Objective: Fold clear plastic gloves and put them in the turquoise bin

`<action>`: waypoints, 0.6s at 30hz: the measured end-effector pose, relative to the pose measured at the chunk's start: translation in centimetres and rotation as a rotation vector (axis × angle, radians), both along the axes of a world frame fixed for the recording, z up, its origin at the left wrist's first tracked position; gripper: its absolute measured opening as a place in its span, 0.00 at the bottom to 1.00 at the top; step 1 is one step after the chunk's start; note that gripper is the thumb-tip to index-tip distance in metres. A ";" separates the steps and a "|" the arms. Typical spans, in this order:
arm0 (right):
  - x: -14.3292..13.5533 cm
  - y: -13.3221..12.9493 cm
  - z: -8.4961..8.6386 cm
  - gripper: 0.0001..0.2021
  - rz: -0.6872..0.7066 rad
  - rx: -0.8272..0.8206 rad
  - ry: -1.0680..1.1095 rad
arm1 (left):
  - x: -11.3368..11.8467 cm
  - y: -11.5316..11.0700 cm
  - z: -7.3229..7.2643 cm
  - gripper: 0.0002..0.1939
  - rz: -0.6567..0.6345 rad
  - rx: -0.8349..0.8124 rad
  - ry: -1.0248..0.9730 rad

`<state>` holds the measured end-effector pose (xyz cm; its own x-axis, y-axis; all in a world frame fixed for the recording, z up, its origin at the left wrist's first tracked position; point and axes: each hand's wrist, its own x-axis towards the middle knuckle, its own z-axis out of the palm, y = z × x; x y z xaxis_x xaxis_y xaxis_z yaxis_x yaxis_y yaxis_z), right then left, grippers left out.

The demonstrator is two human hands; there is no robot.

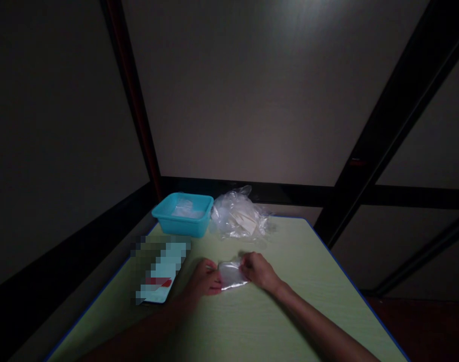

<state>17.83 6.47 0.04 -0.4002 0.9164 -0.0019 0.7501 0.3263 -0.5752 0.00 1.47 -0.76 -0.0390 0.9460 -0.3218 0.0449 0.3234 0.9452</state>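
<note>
A small clear plastic packet (232, 275) lies between my hands on the pale green table, its surface shiny. My left hand (205, 279) is at the packet's left edge, fingers closed on it. At the right edge my right hand (257, 269) pinches the packet, thumb and fingers together. What is inside the packet, if anything, cannot be made out.
A blue plastic basket (182, 229) with clear or white packets inside stands at the back left. Beside it is a crumpled clear plastic bag (239, 216) holding pale items. A lit phone (165, 271) lies left of my left hand. The table (308, 281) has a blue edge.
</note>
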 end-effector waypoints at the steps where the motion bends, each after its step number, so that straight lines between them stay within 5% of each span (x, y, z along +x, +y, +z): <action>1: 0.0 -0.1 0.2 0.03 -0.009 0.019 -0.018 | -0.2 -0.1 0.3 0.09 0.012 0.039 0.051; 6: 0.4 -1.4 1.8 0.10 0.002 0.161 -0.050 | -0.5 -1.8 1.9 0.08 -0.083 0.383 0.314; 11: 1.2 -3.5 2.1 0.17 0.366 0.297 -0.102 | 0.0 -3.6 0.7 0.24 -0.561 0.789 0.932; 14: 1.6 -4.4 1.2 0.27 0.526 0.303 -0.189 | 0.1 -3.9 -0.2 0.30 -0.674 0.798 1.114; 18: 2.0 -4.6 0.3 0.32 0.543 0.216 -0.246 | 0.2 -3.6 -0.1 0.34 -0.750 0.713 1.189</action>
